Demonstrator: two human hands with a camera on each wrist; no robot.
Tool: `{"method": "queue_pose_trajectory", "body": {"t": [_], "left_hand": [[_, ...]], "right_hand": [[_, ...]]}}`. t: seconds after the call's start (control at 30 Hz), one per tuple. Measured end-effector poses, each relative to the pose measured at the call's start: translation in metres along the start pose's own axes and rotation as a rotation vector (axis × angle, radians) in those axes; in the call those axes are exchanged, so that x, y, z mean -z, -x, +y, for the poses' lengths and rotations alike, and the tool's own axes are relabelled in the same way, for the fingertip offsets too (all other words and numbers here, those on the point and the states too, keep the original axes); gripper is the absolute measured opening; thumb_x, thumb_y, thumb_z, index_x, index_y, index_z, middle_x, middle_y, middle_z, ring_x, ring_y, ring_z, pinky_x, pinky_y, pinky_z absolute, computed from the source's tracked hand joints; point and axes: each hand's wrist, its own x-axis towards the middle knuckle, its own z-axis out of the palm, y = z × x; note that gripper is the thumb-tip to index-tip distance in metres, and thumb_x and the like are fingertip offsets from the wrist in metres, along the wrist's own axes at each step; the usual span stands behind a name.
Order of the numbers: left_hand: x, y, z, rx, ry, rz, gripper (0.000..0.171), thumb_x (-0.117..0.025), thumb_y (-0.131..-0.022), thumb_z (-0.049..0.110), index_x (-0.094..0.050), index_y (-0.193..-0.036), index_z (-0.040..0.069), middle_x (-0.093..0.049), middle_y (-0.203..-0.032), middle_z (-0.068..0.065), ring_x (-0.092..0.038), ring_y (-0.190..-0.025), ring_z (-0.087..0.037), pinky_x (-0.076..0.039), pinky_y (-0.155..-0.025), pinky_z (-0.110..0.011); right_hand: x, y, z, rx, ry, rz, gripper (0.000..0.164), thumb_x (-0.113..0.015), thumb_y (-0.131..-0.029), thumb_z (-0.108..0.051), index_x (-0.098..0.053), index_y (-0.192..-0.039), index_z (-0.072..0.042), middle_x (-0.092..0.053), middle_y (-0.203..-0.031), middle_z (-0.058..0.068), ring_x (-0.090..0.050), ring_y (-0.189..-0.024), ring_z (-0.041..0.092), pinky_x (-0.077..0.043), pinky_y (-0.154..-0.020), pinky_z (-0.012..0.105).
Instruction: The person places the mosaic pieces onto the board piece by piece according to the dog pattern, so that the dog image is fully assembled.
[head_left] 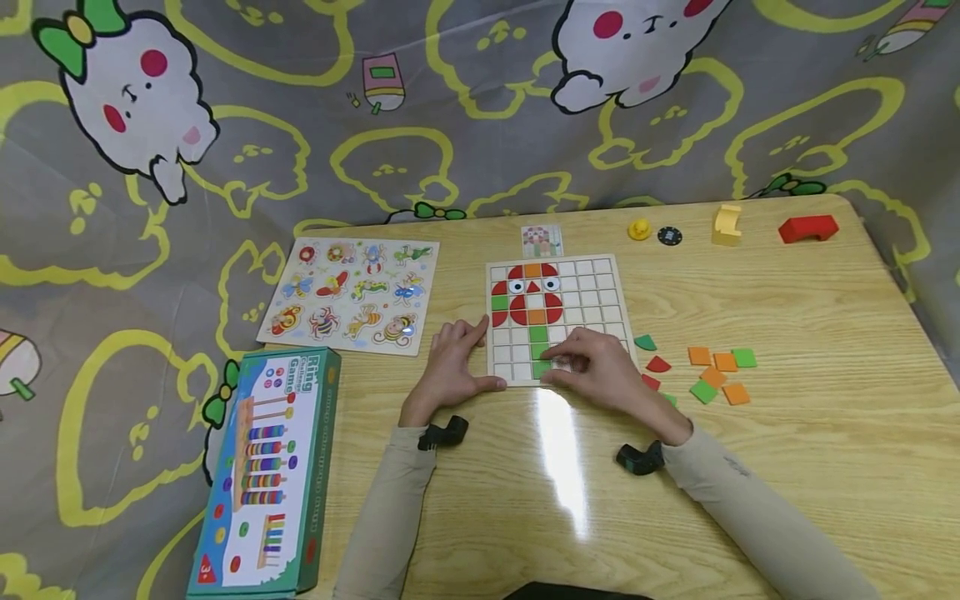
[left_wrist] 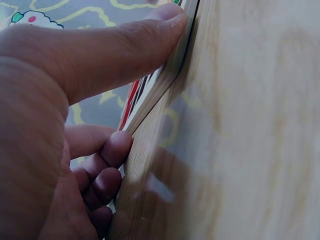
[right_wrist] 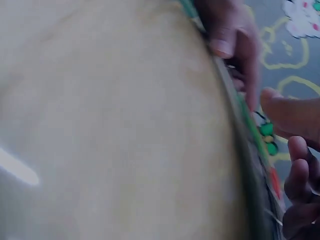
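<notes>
A wooden grid board (head_left: 592,312) lies on the table with red, orange and green tiles in it, two eye tiles among them. My left hand (head_left: 456,362) holds its near left corner, index finger at the left edge and thumb at the near edge. In the left wrist view the thumb (left_wrist: 160,30) lies on the board's rim, the other fingers curled beside it. Over the lower middle cells, my right hand (head_left: 596,367) pinches a green square tile (head_left: 541,369) between thumb and index finger, below other green squares (head_left: 538,333). The right wrist view is blurred.
Loose orange tiles (head_left: 699,356), green ones and red pieces (head_left: 658,364) lie right of the board. Behind it sits a picture card (head_left: 542,241). An insect puzzle (head_left: 352,292) and a ring game box (head_left: 262,475) stand left. A red block (head_left: 808,228) is far right.
</notes>
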Motion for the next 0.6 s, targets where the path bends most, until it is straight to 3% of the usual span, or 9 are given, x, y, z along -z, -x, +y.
{"method": "queue_pose_trajectory", "body": {"t": [0.17,0.4,0.6], "left_hand": [[-0.001,0.0,0.0,-0.007,0.016,0.002,0.113,-0.086,-0.066,0.056,-0.032,-0.155,0.014,-0.047,-0.106,0.002,-0.035,-0.099,-0.018,-0.028,-0.089,-0.036],[-0.001,0.001,0.001,0.011,0.023,0.004,0.114,-0.087,-0.065,0.056,-0.031,-0.156,0.016,-0.047,-0.108,0.003,-0.036,-0.103,-0.018,-0.028,-0.092,-0.037],[0.0,0.001,0.004,0.004,0.021,0.013,0.113,-0.087,-0.065,0.055,-0.032,-0.155,0.015,-0.047,-0.107,0.002,-0.036,-0.1,-0.019,-0.028,-0.091,-0.037]], "right_hand": [[0.045,0.009,0.018,-0.061,0.015,0.031,0.025,-0.084,-0.079,-0.025,-0.077,-0.101,-0.013,-0.062,-0.08,-0.005,-0.053,-0.066,0.01,-0.042,-0.058,0.024],[0.126,0.05,0.051,-0.244,0.228,-0.091,0.034,-0.083,-0.081,-0.022,-0.073,-0.111,-0.009,-0.067,-0.088,0.002,-0.058,-0.073,0.013,-0.044,-0.063,0.026],[0.142,0.07,0.067,-0.328,0.303,-0.144,0.031,-0.083,-0.08,-0.028,-0.075,-0.104,-0.01,-0.064,-0.086,0.002,-0.053,-0.076,0.017,-0.04,-0.066,0.03]]}}
